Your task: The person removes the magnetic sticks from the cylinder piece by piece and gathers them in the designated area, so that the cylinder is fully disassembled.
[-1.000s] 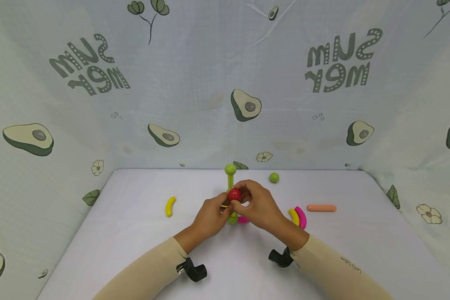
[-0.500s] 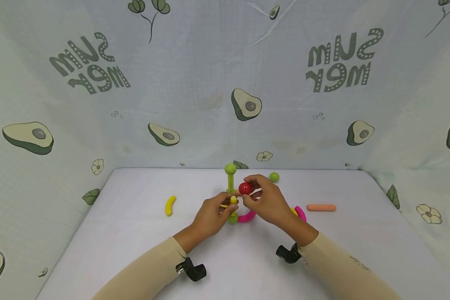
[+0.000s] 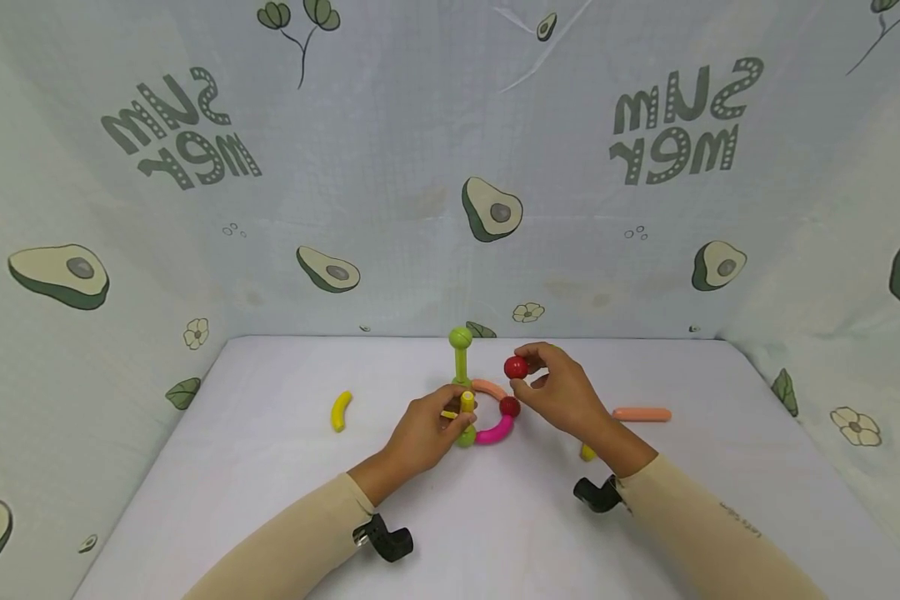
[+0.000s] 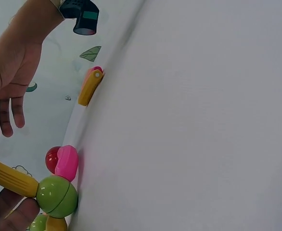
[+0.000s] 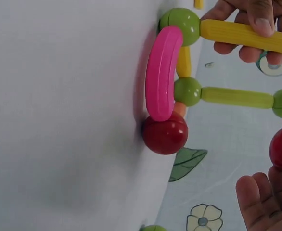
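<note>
My left hand [image 3: 422, 427] pinches an upright yellow rod [image 5: 247, 36], whose lower end joins a green ball [image 4: 57, 196]. From that ball a pink curved piece [image 5: 160, 72] runs to a red ball [image 3: 509, 407] on the table. An orange curved piece [image 3: 489, 388] links this ball to the rear of the structure. There a green rod [image 5: 237, 96] stands upright, capped by another green ball [image 3: 461, 337]. To the right, my right hand [image 3: 558, 390] pinches a second red ball [image 3: 516, 367], held in the air apart from the structure.
A yellow curved piece [image 3: 341, 412] lies on the left of the white table. On the right are an orange rod [image 3: 645, 415] and another yellow piece [image 3: 587, 452], partly behind the right arm. A loose green ball [image 5: 153, 228] shows at the right wrist view's bottom edge.
My right hand has moved right and slightly away with the red ball, off the yellow rod's top, which now shows. The left hand has stayed in place on the rod.
</note>
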Available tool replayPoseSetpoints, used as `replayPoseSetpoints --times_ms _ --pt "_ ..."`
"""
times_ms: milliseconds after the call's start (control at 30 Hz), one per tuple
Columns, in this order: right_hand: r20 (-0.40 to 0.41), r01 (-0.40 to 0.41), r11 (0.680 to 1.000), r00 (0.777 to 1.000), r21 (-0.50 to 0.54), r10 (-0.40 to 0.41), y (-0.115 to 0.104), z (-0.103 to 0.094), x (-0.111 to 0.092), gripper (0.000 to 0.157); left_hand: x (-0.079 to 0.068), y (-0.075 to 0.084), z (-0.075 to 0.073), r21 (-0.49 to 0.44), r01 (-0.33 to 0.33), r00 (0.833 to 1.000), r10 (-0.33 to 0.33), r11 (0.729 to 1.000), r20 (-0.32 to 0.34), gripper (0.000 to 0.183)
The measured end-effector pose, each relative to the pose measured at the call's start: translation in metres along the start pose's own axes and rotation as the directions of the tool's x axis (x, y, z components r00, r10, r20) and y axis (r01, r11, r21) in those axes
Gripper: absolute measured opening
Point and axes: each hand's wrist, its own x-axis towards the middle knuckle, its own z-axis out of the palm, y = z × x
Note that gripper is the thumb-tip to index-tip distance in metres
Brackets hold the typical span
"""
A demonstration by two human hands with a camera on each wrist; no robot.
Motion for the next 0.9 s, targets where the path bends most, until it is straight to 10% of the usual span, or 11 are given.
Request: replayPoseSetpoints --times_ms 900 --pt "0.017 -0.174 0.978 0.984 -0.111 0.177 0.062 -0.036 0.017 0.05 0.001 -0.003 0.002 -0.025 0.0 1.0 0.0 1.0 -0.003 0.031"
